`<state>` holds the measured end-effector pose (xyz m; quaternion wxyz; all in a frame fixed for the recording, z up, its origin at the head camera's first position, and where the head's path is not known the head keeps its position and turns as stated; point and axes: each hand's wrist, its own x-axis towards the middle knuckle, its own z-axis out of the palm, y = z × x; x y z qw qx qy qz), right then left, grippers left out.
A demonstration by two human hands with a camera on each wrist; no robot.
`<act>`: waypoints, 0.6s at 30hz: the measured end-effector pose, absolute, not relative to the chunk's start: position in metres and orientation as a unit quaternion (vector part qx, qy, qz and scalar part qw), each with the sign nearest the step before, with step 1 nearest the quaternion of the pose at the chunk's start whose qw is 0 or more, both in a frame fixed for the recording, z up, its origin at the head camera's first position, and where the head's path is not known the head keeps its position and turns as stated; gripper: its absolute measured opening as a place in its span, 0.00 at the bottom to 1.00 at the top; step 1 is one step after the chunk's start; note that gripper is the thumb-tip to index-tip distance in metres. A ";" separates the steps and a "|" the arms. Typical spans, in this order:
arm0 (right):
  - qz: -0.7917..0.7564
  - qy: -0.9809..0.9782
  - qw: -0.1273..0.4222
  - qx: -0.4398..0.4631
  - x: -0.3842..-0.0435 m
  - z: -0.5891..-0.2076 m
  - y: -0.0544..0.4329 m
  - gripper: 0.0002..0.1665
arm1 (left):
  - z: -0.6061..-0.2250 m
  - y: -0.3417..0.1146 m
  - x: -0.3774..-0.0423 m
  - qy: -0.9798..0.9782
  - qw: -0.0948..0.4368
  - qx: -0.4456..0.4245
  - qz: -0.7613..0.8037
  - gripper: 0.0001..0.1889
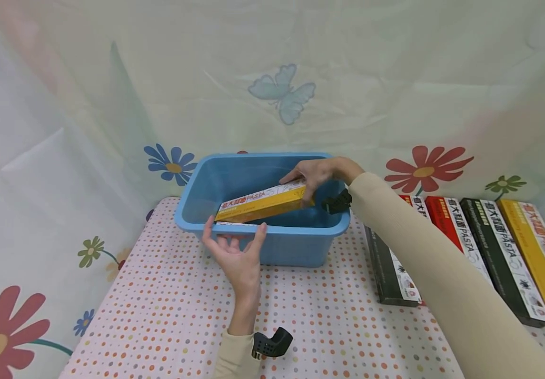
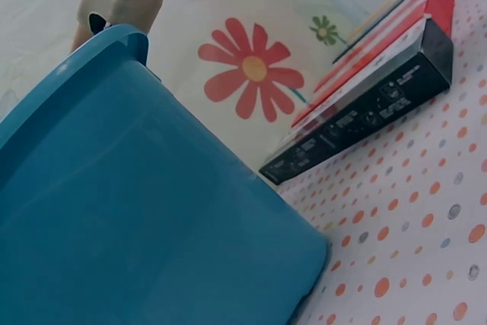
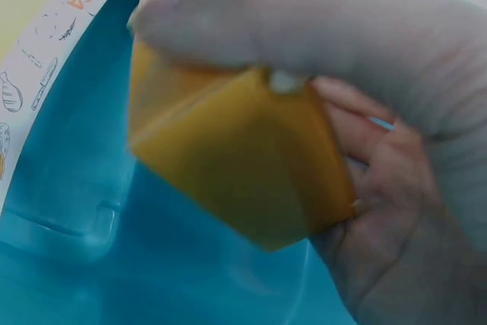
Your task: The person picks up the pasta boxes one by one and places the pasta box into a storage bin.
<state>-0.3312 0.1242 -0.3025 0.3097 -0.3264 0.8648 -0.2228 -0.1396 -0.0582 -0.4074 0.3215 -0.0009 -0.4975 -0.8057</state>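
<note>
Yellow-and-white cardboard pasta box (image 1: 264, 202) points toward eight o'clock, gripped by right hand (image 1: 317, 172); left hand (image 1: 237, 258) grips blue plastic tub (image 1: 296, 248): gentle lowering looks best!

Your head view: soft, even light; shadow pooling inside blue bin (image 1: 296, 248), mid-frame. Your left wrist view: dimmer, bluish cast. Your right wrist view: right hand (image 3: 396, 74) blurred across top, yellow box (image 3: 236, 161) soft, upper right corner washed white.
</note>
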 end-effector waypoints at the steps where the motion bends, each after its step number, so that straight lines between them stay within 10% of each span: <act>1: -0.232 0.862 0.311 -0.327 -0.331 -0.303 0.125 0.52 | -0.407 -0.058 -0.140 -0.497 0.321 -0.001 -0.806 0.52; 18: -0.314 0.840 0.244 -0.370 -0.314 -0.271 0.122 0.47 | -0.407 -0.054 -0.148 -0.500 0.314 -0.003 -0.807 0.52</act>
